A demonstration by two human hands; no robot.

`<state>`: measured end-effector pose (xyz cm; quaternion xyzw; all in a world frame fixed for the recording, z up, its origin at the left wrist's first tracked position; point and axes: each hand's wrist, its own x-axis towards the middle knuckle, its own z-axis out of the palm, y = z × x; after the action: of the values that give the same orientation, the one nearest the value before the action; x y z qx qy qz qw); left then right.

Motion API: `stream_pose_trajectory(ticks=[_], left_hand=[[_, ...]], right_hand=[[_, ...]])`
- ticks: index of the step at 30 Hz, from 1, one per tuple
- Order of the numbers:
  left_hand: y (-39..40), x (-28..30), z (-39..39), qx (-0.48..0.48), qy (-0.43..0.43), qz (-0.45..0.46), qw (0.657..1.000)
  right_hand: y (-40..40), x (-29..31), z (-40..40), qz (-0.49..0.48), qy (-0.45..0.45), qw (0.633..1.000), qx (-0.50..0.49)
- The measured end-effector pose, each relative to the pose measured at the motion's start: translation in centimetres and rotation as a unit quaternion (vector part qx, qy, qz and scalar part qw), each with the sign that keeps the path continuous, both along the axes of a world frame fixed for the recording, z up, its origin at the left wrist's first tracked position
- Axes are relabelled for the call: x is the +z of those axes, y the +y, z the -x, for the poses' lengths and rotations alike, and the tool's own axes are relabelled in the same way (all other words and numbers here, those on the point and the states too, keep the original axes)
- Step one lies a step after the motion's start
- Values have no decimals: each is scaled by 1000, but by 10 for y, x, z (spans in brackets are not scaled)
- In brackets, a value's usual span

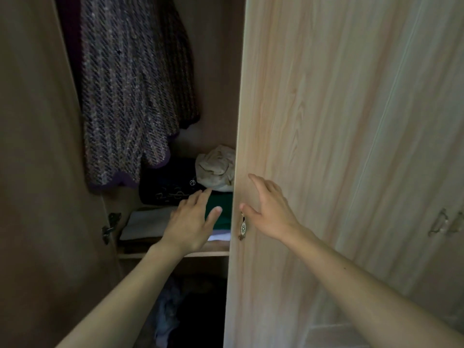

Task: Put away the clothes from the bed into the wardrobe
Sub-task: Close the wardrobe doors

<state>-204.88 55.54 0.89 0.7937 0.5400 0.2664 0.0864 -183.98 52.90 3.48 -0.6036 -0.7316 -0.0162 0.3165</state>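
Note:
I face an open wardrobe compartment. On its shelf [175, 254] lie folded clothes: a green garment [222, 202], a black one with white print [170, 187], a crumpled beige cloth [216, 169] and a white and grey fold [148, 222]. My left hand [190, 222] reaches over the shelf with straight fingers, empty, just above the green garment. With open fingers, my right hand [271, 209] lies flat against the light wooden door [326, 146], next to its metal handle [243, 226].
A knitted tweed cardigan [125, 96] hangs above the shelf. The left door [37, 172] stands open with a hinge [110, 227]. Below the shelf, dark clothes [170, 310] lie in shadow. More wardrobe doors with handles [439, 223] stand to the right.

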Motion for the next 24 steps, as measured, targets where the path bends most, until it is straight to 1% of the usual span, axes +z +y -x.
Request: stream_pose_trajectory(ticks=[6, 9, 13, 18, 22, 24], left_hand=[[-73, 15, 16, 86, 27, -28, 996], [-119, 8, 25, 134, 40, -28, 990], [-176, -4, 43, 190, 71, -26, 979], [-226, 17, 75, 250, 81, -60, 963], [-255, 28, 101, 272, 63, -70, 958], [-265, 26, 119, 283, 63, -73, 954]], right_hand=[[-35, -7, 15, -22, 33, 993, 109], [-51, -23, 31, -7, 52, 986, 155], [-84, -36, 60, 35, 90, 973, 210], [-119, -30, 100, 36, 101, 960, 259], [-138, -18, 131, 33, 110, 951, 288], [-143, -16, 149, 36, 98, 950, 296]])
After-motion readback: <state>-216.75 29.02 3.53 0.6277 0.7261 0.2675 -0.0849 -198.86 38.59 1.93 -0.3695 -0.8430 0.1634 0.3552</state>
